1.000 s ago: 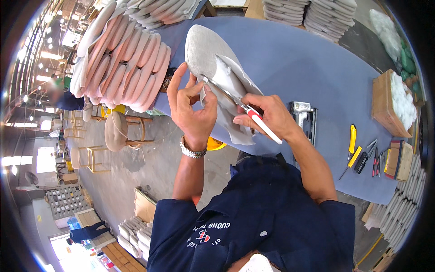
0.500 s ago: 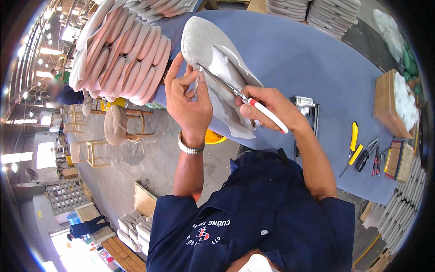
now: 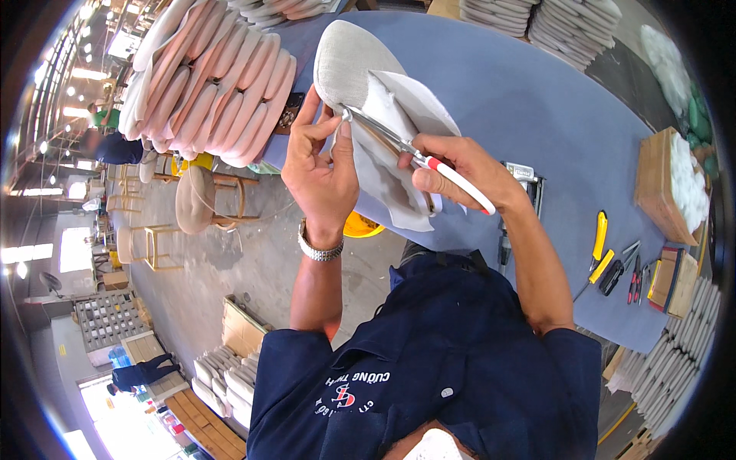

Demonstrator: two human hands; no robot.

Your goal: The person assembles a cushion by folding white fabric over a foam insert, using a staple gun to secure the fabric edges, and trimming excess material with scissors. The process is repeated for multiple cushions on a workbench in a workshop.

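Note:
A grey fabric-covered cushion stands tilted at the table's near left edge. Its white and grey cover flaps hang loose from an open side. My left hand, with a metal watch at its wrist, pinches the cover's edge at the cushion's lower left corner between thumb and fingers. Gripped in my right hand are scissors with a white and red handle. Their long metal blades reach along the opening to the left fingertips. What lies inside the opening is partly hidden.
Stacked pinkish-grey cushions rise at the left. A staple gun lies right of my right hand. Screwdrivers and other hand tools sit farther right, near a cardboard box of white stuffing. Stools stand on the floor.
The cushion has shifted slightly, and its upper flap stands wider open. My right hand and the scissors have moved a little right; the left hand keeps its pinch.

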